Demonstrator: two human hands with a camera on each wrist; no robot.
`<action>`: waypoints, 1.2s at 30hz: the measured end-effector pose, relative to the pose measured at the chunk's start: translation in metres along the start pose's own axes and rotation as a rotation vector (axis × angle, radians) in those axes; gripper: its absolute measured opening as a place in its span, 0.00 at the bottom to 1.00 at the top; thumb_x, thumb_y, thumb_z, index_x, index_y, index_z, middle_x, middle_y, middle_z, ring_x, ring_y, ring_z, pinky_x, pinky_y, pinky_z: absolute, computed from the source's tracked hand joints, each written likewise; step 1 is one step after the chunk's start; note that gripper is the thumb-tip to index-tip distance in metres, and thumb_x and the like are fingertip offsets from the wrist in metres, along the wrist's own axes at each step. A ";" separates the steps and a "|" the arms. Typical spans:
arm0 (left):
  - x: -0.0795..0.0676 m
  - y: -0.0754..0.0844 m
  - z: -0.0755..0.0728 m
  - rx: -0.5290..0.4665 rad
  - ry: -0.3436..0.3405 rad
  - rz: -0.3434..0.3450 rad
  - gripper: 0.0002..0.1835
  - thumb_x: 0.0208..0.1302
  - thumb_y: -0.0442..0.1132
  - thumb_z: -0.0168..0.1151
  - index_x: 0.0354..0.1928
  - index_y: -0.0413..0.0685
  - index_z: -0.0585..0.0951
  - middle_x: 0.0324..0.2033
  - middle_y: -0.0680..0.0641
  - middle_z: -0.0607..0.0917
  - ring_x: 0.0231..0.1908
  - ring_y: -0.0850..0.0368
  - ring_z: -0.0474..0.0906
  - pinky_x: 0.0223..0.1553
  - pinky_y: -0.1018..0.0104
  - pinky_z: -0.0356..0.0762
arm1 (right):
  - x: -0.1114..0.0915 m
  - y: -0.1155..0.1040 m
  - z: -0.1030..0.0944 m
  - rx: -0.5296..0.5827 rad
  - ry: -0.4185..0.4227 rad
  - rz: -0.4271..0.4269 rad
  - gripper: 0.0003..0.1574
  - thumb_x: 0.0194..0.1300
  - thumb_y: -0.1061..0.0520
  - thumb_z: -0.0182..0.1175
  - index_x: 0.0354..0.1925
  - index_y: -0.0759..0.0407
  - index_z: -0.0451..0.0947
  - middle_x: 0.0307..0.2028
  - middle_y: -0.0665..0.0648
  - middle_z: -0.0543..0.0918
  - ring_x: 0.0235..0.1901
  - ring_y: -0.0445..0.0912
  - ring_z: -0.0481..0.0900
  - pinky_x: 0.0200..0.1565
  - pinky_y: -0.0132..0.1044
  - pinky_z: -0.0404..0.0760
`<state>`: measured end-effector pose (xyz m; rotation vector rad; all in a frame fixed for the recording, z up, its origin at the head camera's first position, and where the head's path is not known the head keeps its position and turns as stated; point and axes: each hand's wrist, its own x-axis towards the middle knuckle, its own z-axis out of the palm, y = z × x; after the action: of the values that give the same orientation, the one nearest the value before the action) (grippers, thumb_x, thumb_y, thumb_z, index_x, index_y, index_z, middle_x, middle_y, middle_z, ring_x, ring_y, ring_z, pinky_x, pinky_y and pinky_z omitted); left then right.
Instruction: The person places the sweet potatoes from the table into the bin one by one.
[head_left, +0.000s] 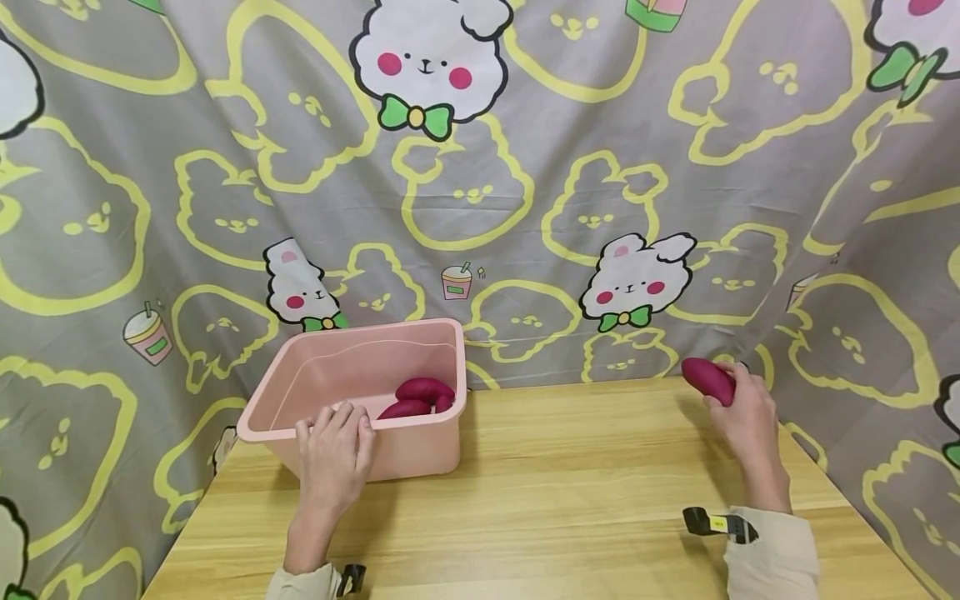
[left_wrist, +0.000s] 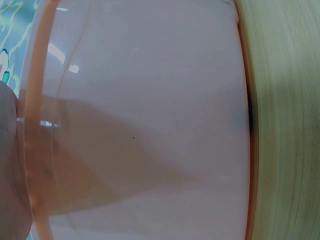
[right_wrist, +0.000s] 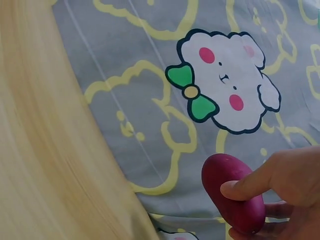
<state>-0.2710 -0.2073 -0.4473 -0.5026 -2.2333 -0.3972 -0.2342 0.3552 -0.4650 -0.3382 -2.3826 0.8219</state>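
My left hand (head_left: pixel 336 446) grips the near rim of a pink plastic bin (head_left: pixel 416 450), fingers hooked over the edge. In the left wrist view the bin's smooth outer wall (left_wrist: pixel 150 125) takes up most of the picture. Inside, at the right end, lie several dark magenta sweet potatoes (head_left: pixel 423 389), partly hidden by the rim. Off to the right, my right hand (head_left: pixel 750 414) holds another magenta sweet potato (right_wrist: pixel 234 192), smooth and oval. The thumb presses on its near side and the other fingers are behind it. It is held above the table's back right part.
A wood-grain table (head_left: pixel 570 492) bears the bin at its back left. Close behind the table hangs a grey curtain (head_left: pixel 517 192) with cartoon animals, which also closes off both sides. A strap with a black camera (head_left: pixel 708 522) sits at the right cuff.
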 end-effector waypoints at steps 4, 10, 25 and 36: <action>0.000 0.000 0.000 -0.002 0.006 0.004 0.15 0.72 0.42 0.42 0.31 0.45 0.75 0.32 0.44 0.81 0.37 0.39 0.74 0.44 0.39 0.60 | 0.001 -0.004 -0.003 0.005 0.011 -0.010 0.35 0.58 0.70 0.66 0.64 0.71 0.69 0.55 0.80 0.71 0.53 0.74 0.69 0.49 0.68 0.66; 0.000 0.000 -0.001 0.001 0.003 0.005 0.15 0.72 0.42 0.42 0.31 0.45 0.75 0.32 0.44 0.81 0.37 0.39 0.74 0.45 0.39 0.60 | 0.002 -0.012 -0.008 0.022 0.030 -0.030 0.36 0.58 0.70 0.67 0.64 0.71 0.69 0.55 0.79 0.71 0.54 0.73 0.69 0.50 0.68 0.65; 0.001 -0.001 0.000 0.002 -0.004 -0.001 0.16 0.73 0.42 0.41 0.31 0.45 0.75 0.32 0.44 0.81 0.37 0.40 0.73 0.45 0.39 0.60 | 0.003 -0.033 -0.017 0.054 0.108 -0.057 0.37 0.58 0.69 0.69 0.65 0.69 0.69 0.56 0.77 0.72 0.55 0.71 0.70 0.51 0.68 0.64; 0.000 -0.001 0.001 0.001 -0.005 -0.002 0.16 0.73 0.43 0.41 0.31 0.45 0.75 0.33 0.44 0.81 0.37 0.40 0.73 0.45 0.39 0.60 | 0.000 -0.046 -0.019 0.080 0.137 -0.069 0.36 0.59 0.69 0.67 0.65 0.68 0.70 0.57 0.76 0.73 0.57 0.70 0.70 0.53 0.67 0.65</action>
<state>-0.2721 -0.2078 -0.4479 -0.5010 -2.2392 -0.3959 -0.2247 0.3285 -0.4245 -0.2701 -2.2154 0.8320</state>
